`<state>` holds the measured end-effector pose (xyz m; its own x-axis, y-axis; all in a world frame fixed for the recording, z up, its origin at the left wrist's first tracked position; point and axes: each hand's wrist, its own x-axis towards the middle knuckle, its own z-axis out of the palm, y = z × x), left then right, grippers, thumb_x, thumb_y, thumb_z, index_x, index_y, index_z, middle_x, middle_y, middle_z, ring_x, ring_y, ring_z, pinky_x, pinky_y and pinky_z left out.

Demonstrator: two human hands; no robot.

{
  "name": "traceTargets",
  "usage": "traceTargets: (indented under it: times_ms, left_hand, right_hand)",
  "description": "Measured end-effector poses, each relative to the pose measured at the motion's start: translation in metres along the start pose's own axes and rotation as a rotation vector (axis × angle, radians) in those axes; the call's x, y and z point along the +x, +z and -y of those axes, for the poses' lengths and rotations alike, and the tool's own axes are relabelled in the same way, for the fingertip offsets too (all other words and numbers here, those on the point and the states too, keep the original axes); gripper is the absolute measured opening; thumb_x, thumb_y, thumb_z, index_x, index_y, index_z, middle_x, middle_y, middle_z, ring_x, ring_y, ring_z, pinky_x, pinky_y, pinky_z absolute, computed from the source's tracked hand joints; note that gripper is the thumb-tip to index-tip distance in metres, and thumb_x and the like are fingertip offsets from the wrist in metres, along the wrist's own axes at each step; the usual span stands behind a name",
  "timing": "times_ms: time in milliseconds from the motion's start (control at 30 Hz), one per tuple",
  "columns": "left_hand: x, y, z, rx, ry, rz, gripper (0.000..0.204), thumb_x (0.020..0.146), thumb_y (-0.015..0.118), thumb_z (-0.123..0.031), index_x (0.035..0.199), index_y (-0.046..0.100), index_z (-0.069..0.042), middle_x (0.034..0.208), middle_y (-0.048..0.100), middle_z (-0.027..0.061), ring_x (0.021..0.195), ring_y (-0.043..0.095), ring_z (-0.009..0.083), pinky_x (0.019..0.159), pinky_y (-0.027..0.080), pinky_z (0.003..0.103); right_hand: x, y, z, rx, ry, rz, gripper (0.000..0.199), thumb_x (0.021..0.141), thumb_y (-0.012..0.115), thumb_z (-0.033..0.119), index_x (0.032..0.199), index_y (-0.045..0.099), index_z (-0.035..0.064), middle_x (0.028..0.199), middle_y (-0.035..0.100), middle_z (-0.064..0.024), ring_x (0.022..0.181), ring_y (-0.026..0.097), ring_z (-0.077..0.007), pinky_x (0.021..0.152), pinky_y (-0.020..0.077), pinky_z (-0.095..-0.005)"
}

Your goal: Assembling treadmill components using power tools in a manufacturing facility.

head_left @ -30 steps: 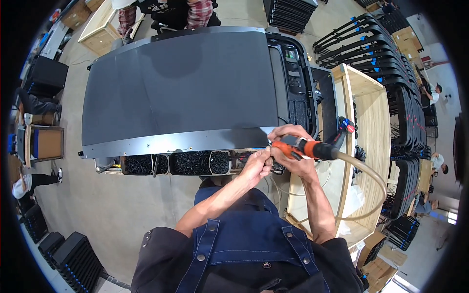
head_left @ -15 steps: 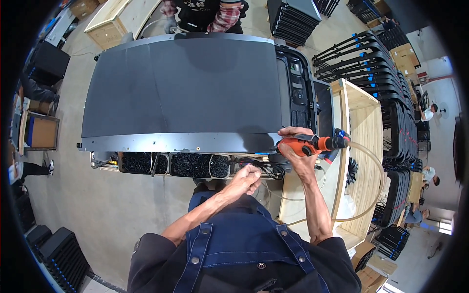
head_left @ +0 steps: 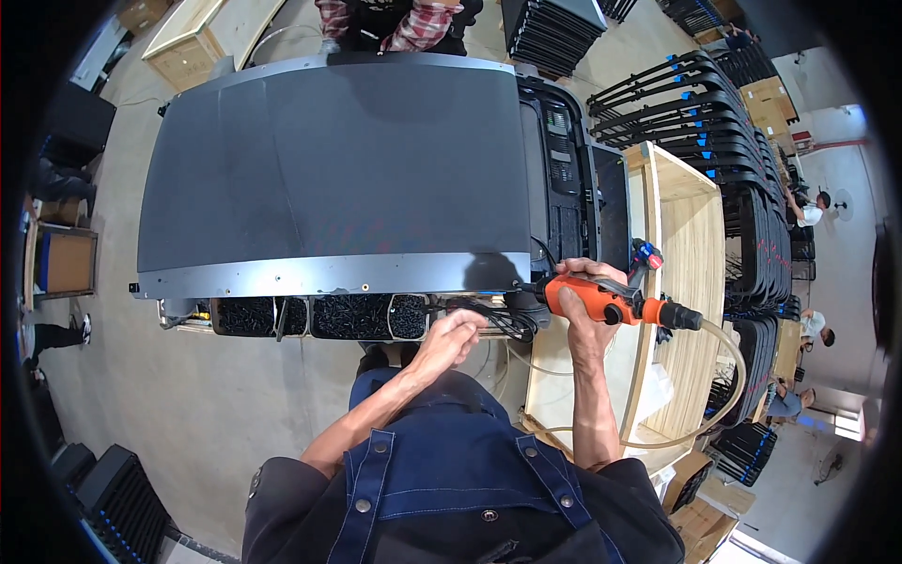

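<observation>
My right hand (head_left: 587, 318) is wrapped round an orange air screwdriver (head_left: 615, 302). Its black nose points left, close to the right end of the silver side rail (head_left: 366, 273). That rail runs along the near side of a treadmill (head_left: 329, 169) with a wide black belt. Below the rail, my left hand (head_left: 451, 338) is closed in a pinch beside a bundle of black cable (head_left: 507, 318). Whatever its fingers hold is hidden or too small to name. A clear yellowish hose (head_left: 740, 367) loops from the driver's rear end.
Bins of small black screws (head_left: 352, 315) sit under the near rail. An open wooden crate (head_left: 691, 188) stands to the right, beyond it stacked black frames (head_left: 695, 108). Across the treadmill, a co-worker in checked sleeves (head_left: 423, 28) stands at the far rail.
The driver has swung so that its nose now shows, pointing left at the rail's end. My right hand has shifted slightly right with it. The whole view has slid a little.
</observation>
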<state>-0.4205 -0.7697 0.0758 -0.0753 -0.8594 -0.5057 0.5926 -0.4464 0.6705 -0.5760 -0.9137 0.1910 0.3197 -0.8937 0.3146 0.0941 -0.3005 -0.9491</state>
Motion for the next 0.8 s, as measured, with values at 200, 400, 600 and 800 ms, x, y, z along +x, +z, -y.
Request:
traceTargets:
  times_ms: [200,400,600,800]
  left_hand:
    - [0.016,0.021,-0.034,0.478,0.4,-0.187,0.029,0.098,0.055,-0.02,0.107,0.07,0.003,0.097,0.071,0.0082,0.078,0.063,0.0156,0.074,0.051,0.032]
    - [0.016,0.023,-0.06,0.545,0.453,-0.237,0.033,0.103,0.052,-0.025,0.107,0.069,0.003,0.095,0.073,0.0096,0.084,0.065,0.0165,0.077,0.052,0.032]
    - [0.002,0.026,-0.08,-0.039,0.159,-0.059,0.031,0.109,0.046,-0.029,0.122,0.058,-0.003,0.07,0.034,-0.0077,0.059,0.03,0.0021,0.048,0.023,0.019]
    - [-0.02,0.05,-0.119,0.372,0.473,-0.17,0.03,0.105,0.053,-0.026,0.116,0.067,-0.002,0.075,0.047,-0.0059,0.064,0.039,0.0025,0.051,0.032,0.021]
  right_hand:
    - [-0.005,0.002,0.001,0.009,0.009,-0.031,0.046,0.079,0.071,-0.01,0.118,0.049,0.003,0.112,0.065,-0.0192,0.102,0.068,-0.0275,0.094,0.0557,-0.0423]
    - [-0.009,0.011,0.003,-0.078,-0.017,0.039,0.047,0.081,0.075,-0.003,0.119,0.049,0.0041,0.114,0.065,-0.0179,0.101,0.067,-0.0259,0.094,0.0563,-0.0426]
    - [-0.013,0.015,0.008,0.019,0.036,-0.199,0.046,0.077,0.073,-0.01,0.115,0.051,0.0002,0.111,0.067,-0.0188,0.098,0.069,-0.0232,0.091,0.0571,-0.0371]
    - [-0.007,0.03,0.01,-0.11,-0.003,-0.248,0.044,0.075,0.075,-0.011,0.113,0.055,-0.0013,0.105,0.069,-0.0152,0.09,0.069,-0.0187,0.085,0.0576,-0.0322]
